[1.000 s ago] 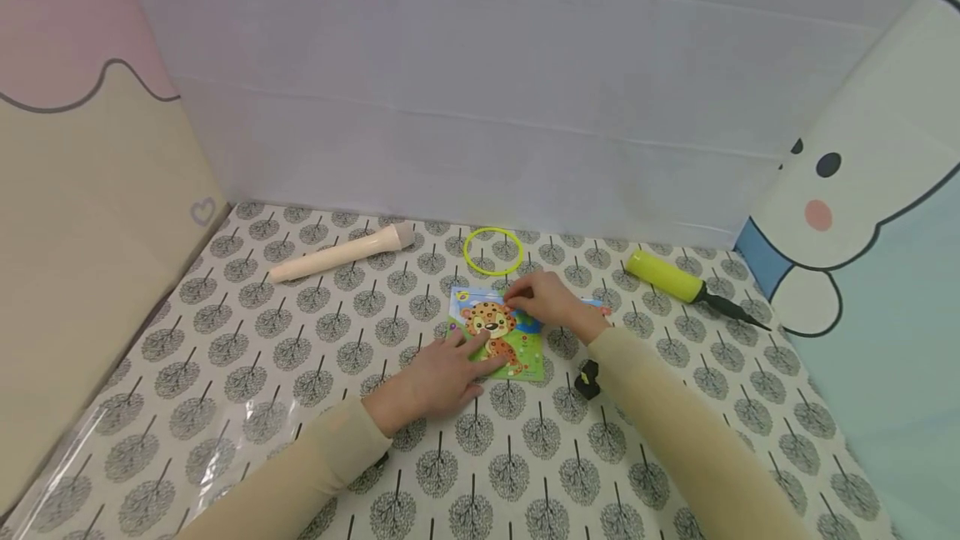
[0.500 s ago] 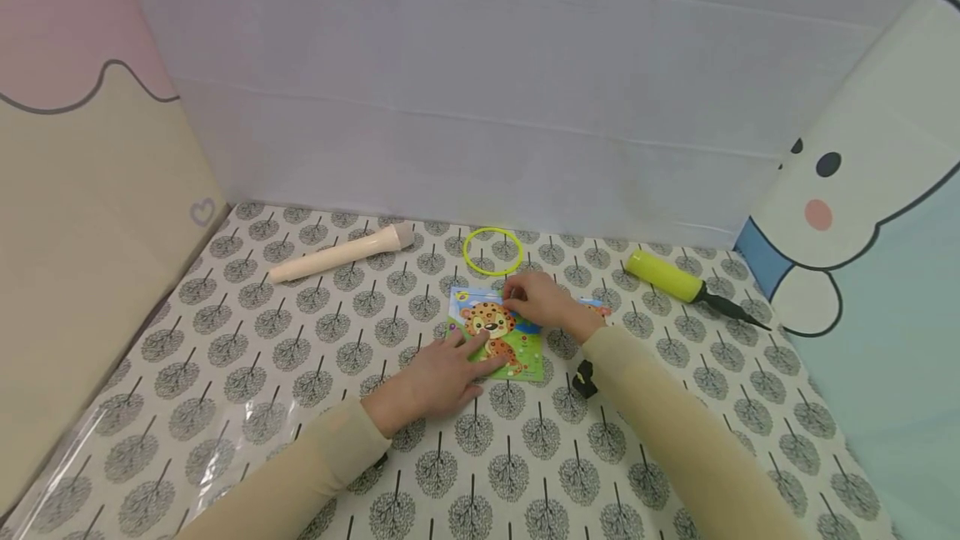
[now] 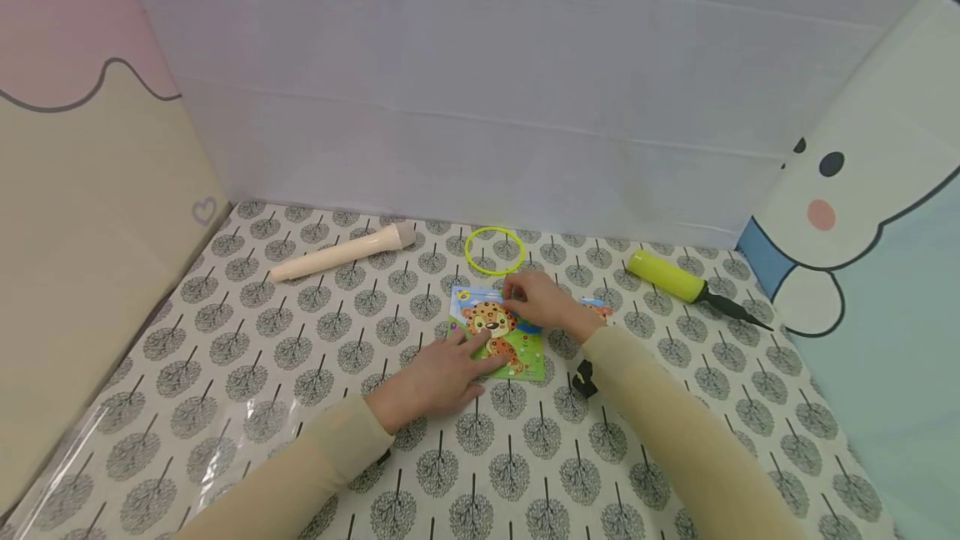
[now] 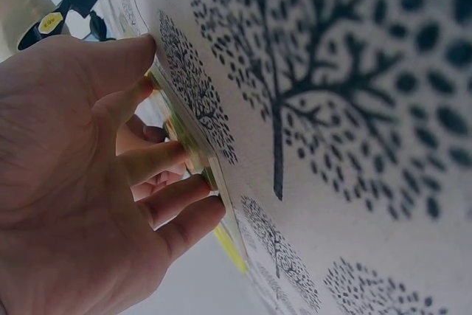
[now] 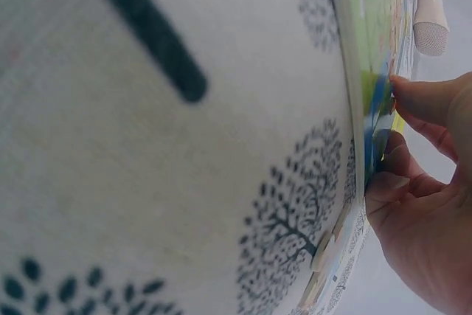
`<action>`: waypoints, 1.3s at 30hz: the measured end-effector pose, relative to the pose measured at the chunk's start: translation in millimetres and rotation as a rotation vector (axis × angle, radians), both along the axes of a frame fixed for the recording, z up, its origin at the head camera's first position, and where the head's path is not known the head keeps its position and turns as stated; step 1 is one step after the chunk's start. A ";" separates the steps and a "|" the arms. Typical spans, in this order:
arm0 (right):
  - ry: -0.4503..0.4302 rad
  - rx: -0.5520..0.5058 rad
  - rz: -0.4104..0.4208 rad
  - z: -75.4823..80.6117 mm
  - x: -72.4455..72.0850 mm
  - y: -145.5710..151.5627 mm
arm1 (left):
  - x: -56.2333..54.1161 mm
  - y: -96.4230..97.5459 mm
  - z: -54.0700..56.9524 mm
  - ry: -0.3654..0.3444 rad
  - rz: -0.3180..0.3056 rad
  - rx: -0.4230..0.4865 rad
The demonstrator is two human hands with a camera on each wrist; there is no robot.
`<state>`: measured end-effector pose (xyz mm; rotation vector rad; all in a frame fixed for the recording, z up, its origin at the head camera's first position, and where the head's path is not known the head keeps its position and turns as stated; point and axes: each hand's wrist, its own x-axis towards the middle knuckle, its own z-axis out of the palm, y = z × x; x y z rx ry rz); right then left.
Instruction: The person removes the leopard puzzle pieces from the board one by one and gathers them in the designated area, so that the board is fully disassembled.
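A small flat board, printed with a cartoon leopard on green and blue and looking like a picture puzzle, lies on the tree-patterned cloth. My left hand rests on its lower left, fingers spread over the leopard's body; in the left wrist view the fingertips touch the board along its edge. My right hand is at the upper right part, its thumb and curled fingers drawn together on the printed surface. In the right wrist view those fingertips touch the board; whether they pinch a piece I cannot tell.
Right of the board, partly behind my right wrist, lies a flat piece with orange leopard print. A yellow ring, a pale microphone-shaped stick and a yellow hand pump lie farther back. A white wall closes off the back.
My right hand has shifted very slightly, its fingers curling a little more over the board's upper right. The left hand keeps its place on the leopard.
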<state>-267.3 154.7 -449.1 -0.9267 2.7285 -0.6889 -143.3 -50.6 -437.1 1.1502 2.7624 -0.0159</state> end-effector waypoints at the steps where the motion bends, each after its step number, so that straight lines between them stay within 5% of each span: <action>1: -0.003 -0.002 -0.003 0.4 0.1 -0.1 | -0.2 0.3 0.3 0.000 0.001 -0.001; 14: -0.084 -0.014 -0.088 6.0 -0.7 2.7 | -0.2 1.4 -0.6 -0.007 0.007 -0.015; 32: -0.218 -0.251 -0.083 15.2 -5.6 22.3 | -0.4 2.4 -1.5 -0.008 0.018 -0.042; 39: -0.214 -0.245 -0.156 21.6 -1.3 44.5 | 0.5 1.8 -2.1 -0.004 0.020 -0.029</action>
